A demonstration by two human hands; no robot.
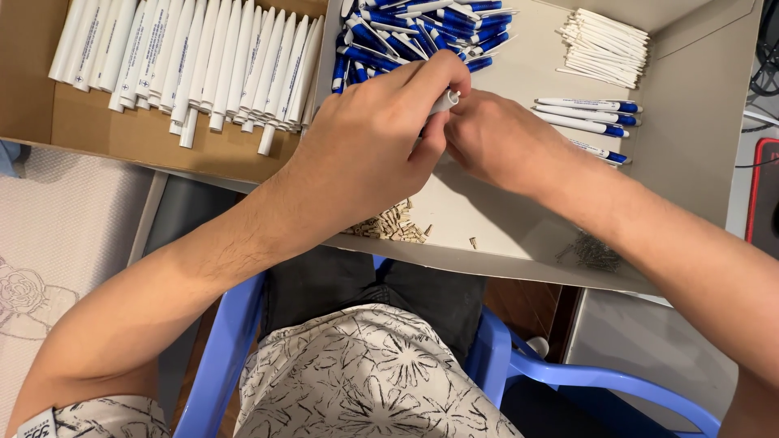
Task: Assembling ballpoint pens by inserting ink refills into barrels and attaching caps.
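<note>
White plastic pen barrel (445, 100) sits pinched in the left hand (369, 142) fingertips, its open end pointing right toward the right hand (499, 142), whose fingers close together touching it, above the cardboard tray (519, 243).

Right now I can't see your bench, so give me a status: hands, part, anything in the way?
Left hand and right hand both pinching one white pen barrel. Held above the grey tray. Nothing in the way.
</note>
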